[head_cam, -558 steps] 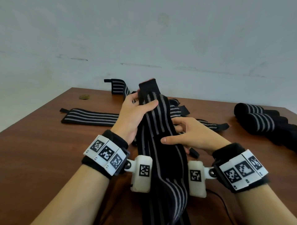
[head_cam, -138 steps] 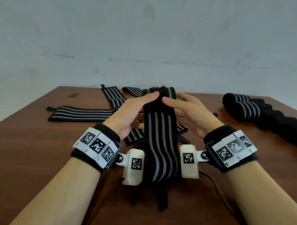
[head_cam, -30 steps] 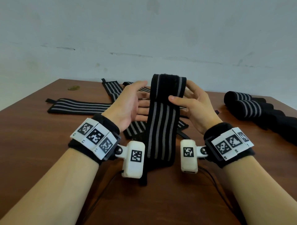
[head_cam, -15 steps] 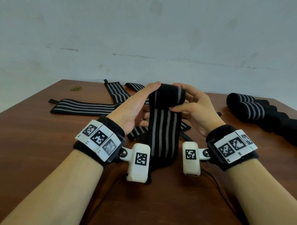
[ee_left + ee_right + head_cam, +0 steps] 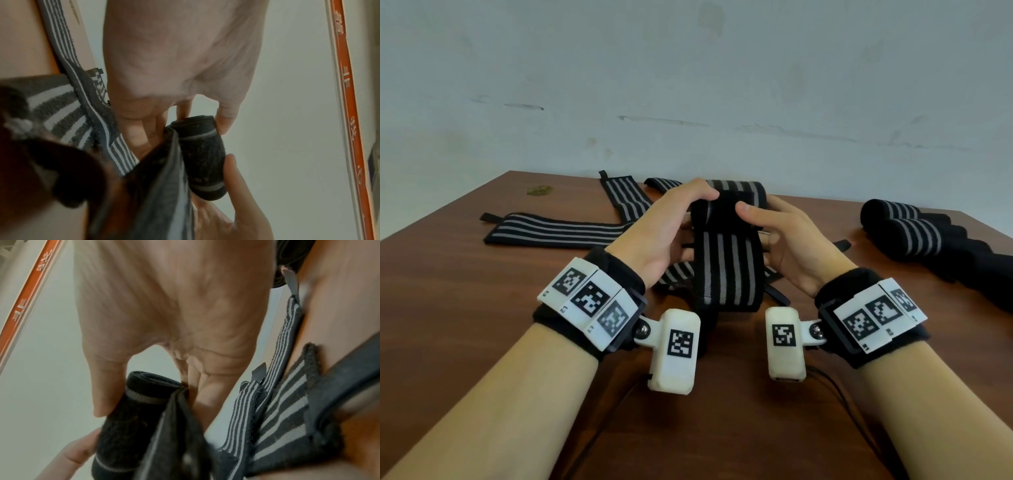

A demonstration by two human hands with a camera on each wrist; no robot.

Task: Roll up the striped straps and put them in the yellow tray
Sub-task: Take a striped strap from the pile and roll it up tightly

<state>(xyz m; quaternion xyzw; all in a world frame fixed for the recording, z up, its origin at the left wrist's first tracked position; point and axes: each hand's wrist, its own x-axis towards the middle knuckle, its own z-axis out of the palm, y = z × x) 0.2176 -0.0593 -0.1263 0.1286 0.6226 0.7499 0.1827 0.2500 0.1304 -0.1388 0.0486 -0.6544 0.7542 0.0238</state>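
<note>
While both hands work above the brown surface (image 5: 465, 308), one striped strap (image 5: 727, 270) is held between them, part-rolled.

Item 1, striped strap: black with grey stripes; upper end wound into a tight roll (image 5: 729, 205), lower length hanging flat to the surface, its tail between the two wrist cameras.

Item 2, left hand (image 5: 664, 233): fingers curled round the roll's left end, thumb on top; grasping the roll.

Item 3, right hand (image 5: 787, 240): thumb pressed on the roll's front, fingers curled behind; grasping the same roll.

Item 4, loose straps: one flat strap (image 5: 551, 231) lying unrolled at left; another flat strap (image 5: 625, 198) angled behind it; more lie partly hidden beneath the hands.

Item 5, rolled straps (image 5: 914, 236): several finished rolls lying side by side at far right, well apart from the hands.

Yellow tray: not visible in any view.
</note>
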